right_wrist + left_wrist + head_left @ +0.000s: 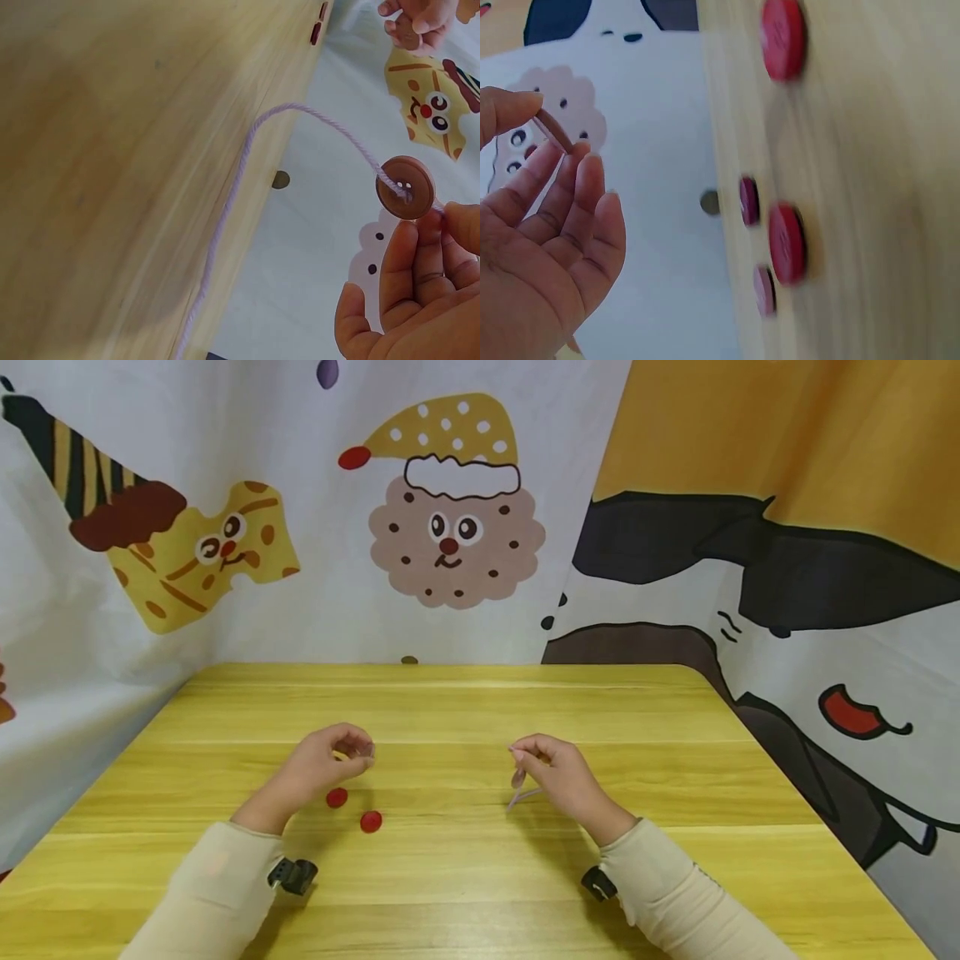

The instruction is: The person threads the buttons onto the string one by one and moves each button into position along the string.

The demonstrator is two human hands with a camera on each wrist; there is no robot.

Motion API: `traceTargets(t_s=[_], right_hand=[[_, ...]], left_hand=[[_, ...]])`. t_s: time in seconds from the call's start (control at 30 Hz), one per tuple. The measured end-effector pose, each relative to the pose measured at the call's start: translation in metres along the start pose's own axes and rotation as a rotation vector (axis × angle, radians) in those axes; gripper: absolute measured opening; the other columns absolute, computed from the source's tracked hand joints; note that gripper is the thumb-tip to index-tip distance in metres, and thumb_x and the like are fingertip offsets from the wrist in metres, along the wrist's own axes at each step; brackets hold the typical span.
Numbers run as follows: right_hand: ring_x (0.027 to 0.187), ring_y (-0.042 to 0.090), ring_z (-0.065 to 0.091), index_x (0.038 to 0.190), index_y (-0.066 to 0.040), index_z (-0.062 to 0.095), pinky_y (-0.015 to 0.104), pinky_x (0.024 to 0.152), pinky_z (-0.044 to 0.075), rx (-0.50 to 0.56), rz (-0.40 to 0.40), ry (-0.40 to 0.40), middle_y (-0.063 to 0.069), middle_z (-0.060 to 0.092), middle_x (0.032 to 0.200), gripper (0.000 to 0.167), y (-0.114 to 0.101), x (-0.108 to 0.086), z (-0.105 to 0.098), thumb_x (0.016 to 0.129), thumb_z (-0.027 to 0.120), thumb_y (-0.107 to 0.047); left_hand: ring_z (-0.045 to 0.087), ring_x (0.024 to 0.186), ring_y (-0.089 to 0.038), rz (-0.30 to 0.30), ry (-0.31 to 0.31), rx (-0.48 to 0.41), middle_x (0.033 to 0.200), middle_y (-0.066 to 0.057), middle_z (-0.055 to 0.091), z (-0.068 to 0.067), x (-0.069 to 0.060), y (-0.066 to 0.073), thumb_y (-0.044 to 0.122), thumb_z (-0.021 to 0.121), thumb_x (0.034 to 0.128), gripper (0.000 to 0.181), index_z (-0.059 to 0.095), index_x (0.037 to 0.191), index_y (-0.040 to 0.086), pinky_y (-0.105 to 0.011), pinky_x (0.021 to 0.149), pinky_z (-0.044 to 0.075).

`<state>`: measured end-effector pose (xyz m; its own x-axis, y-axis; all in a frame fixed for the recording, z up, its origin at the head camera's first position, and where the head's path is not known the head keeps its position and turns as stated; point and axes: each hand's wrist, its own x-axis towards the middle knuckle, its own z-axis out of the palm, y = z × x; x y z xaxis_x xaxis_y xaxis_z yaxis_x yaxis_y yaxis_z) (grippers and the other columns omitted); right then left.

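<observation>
My left hand is raised over the left part of the table. Between its thumb and fingertips it pinches a brownish-pink button, seen nearly edge-on in the left wrist view. Two red buttons lie on the table below and beside that hand. To the right, my right hand pinches a light purple string. A brown button is threaded on the string close to the fingertips. From the button, the string's length arches away and hangs down toward the wooden surface.
The yellow wood-grain table spreads under both hands. Behind it hangs a printed curtain with cartoon food figures. The left wrist view also shows a dark red button and a pink button beyond the red ones.
</observation>
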<state>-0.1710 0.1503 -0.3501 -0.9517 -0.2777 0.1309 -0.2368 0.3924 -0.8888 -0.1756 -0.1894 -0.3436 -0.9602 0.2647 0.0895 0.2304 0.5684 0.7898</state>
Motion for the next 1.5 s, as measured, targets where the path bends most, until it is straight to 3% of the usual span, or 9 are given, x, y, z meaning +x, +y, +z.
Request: traceTargets(t_s=[0.33,0.6,0.9,1.2,1.5], right_hand=[[0.078,0.02,0.065,0.104,-0.003,0.066,0.042,0.09,0.047,0.003,-0.007,0.007,0.008,0.066,0.078,0.021,-0.002,0.0,0.0,0.099,0.055,-0.02],[0.077,0.017,0.065,0.103,-0.005,0.067,0.038,0.087,0.048,-0.013,-0.002,0.007,0.006,0.066,0.077,0.018,0.0,0.002,0.001,0.099,0.056,-0.019],[0.077,0.016,0.065,0.103,-0.008,0.067,0.046,0.094,0.045,-0.023,0.003,0.001,0.005,0.067,0.076,0.017,0.0,0.003,0.002,0.099,0.056,-0.02],[0.077,0.016,0.065,0.103,-0.008,0.068,0.047,0.096,0.044,-0.031,0.011,0.004,0.005,0.067,0.075,0.016,-0.002,0.002,0.001,0.099,0.056,-0.018],[0.075,0.016,0.066,0.105,-0.006,0.067,0.039,0.086,0.047,-0.036,-0.004,-0.002,0.005,0.066,0.078,0.018,-0.001,0.003,0.001,0.099,0.055,-0.018]], left_hand=[[0.056,0.085,-0.02,0.086,-0.024,-0.072,0.096,-0.005,0.062,0.024,0.008,0.02,0.013,0.066,0.0913,0.016,0.062,0.104,0.004,-0.036,0.076,0.047],[0.059,0.087,-0.018,0.088,0.022,-0.07,0.095,-0.003,0.064,0.04,0.014,0.025,0.014,0.067,0.0911,0.014,0.063,0.103,0.008,-0.037,0.077,0.046],[0.058,0.088,-0.018,0.157,0.057,-0.147,0.097,-0.004,0.065,0.053,0.021,0.033,0.011,0.066,0.0906,0.016,0.063,0.106,0.005,-0.034,0.079,0.049],[0.058,0.09,-0.019,0.145,0.061,-0.2,0.099,-0.005,0.064,0.062,0.023,0.04,0.014,0.066,0.0917,0.017,0.063,0.107,0.006,-0.036,0.08,0.047],[0.057,0.092,-0.02,0.145,0.063,-0.232,0.101,-0.005,0.063,0.07,0.025,0.048,0.011,0.065,0.0919,0.017,0.061,0.108,0.006,-0.035,0.079,0.047]])
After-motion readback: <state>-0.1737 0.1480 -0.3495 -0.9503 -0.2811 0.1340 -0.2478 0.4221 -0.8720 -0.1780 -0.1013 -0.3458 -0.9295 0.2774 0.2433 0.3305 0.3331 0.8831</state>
